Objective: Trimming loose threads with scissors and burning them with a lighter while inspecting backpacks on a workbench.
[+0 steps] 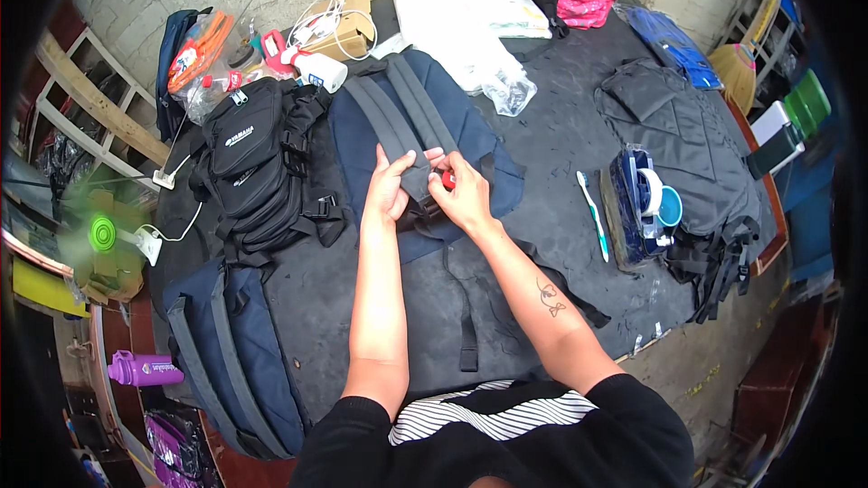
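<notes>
A navy backpack (470, 131) lies at the middle of the table with its two grey padded shoulder straps (382, 116) facing up. My left hand (389, 188) grips the lower end of one shoulder strap, thumb on top. Close beside it, my right hand (467, 197) is closed on a small red object (448, 180), pressed near the strap's end; its kind is mostly hidden by my fingers. Dark webbing hangs from that spot, and a loose webbing strap (467, 334) trails toward me across the table.
Left are a black bag (258, 154), another navy backpack (237, 343), a purple bottle (145, 368) and a small fan (102, 232). Right are a toothbrush (594, 217), a clear case (630, 208) with tape rolls, and a black backpack (696, 145). White plastic sheeting (452, 27) lies behind.
</notes>
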A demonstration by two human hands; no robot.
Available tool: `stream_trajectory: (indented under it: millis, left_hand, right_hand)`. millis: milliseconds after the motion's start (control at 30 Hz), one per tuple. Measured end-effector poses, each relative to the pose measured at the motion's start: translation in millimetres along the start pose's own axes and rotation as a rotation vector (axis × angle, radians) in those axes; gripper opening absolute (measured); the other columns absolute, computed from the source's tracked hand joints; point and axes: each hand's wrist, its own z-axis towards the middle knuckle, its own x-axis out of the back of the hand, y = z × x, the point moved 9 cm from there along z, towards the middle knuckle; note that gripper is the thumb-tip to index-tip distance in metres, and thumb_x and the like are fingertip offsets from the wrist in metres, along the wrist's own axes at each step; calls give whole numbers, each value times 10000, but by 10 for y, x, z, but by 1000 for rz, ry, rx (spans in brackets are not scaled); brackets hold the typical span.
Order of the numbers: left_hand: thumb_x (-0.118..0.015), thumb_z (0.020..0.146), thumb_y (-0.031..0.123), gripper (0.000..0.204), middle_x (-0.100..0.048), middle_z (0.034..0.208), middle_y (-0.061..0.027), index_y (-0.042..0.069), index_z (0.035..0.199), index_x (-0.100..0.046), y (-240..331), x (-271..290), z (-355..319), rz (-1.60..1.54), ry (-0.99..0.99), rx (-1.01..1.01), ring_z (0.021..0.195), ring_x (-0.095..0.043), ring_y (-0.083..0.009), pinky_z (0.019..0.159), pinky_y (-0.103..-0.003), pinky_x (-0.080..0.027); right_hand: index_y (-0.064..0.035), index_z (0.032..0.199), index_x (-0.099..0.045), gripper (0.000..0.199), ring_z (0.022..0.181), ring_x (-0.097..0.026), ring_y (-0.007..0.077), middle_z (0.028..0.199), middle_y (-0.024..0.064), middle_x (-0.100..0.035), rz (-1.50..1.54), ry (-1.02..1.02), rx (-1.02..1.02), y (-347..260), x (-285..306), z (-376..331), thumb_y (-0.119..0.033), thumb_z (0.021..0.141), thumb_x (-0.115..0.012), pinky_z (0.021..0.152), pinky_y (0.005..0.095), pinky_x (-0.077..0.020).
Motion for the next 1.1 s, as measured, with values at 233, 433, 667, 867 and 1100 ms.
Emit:
stream_trajectory:
  millis: [233, 433, 667, 867, 1100]
  left_hand:
    - [-492, 902, 53, 470, -554, 1132, -304, 91, 1277, -211, -6, 23, 10, 9, -77, -31, 995, -610, -380, 858, -432, -518]
    - [-494, 897, 54, 470, -558, 1125, -302, 100, 1273, -215, -33, 52, -3, -6, -28, 11, 993, -612, -373, 821, -423, -532]
    - [-485, 902, 58, 435, -563, 1115, -299, 92, 1255, -232, -21, 42, 5, 2, -90, -21, 988, -612, -379, 803, -416, -537]
    - [-482, 902, 54, 431, -573, 1096, -297, 72, 1254, -234, -14, 66, 0, 0, -75, -31, 991, -609, -379, 814, -427, -532]
    - [-496, 890, 47, 467, -582, 1079, -295, 71, 1269, -225, -39, 115, -23, -25, -22, -1, 957, -617, -369, 823, -433, -533]
  right_hand:
    - [-62, 898, -579, 196, 731, -650, 245, 865, 60, -666, -47, -6, 12, -16, -2, 18, -108, 707, -584, 634, 356, -506]
    - [-57, 918, -589, 225, 783, -659, 245, 905, 60, -674, -52, -14, 26, -63, 14, 32, -113, 700, -592, 666, 357, -518]
    - [-50, 880, -559, 194, 744, -655, 265, 860, 76, -664, -32, -3, 78, -123, 32, 27, -151, 721, -610, 659, 361, -514]
    - [-52, 881, -562, 197, 745, -656, 263, 866, 79, -666, -4, -8, 81, -156, 42, 22, -151, 718, -614, 654, 357, -513]
    - [-48, 886, -559, 203, 754, -656, 263, 863, 86, -666, -69, -33, 79, -146, 6, 20, -149, 719, -616, 654, 355, -513]
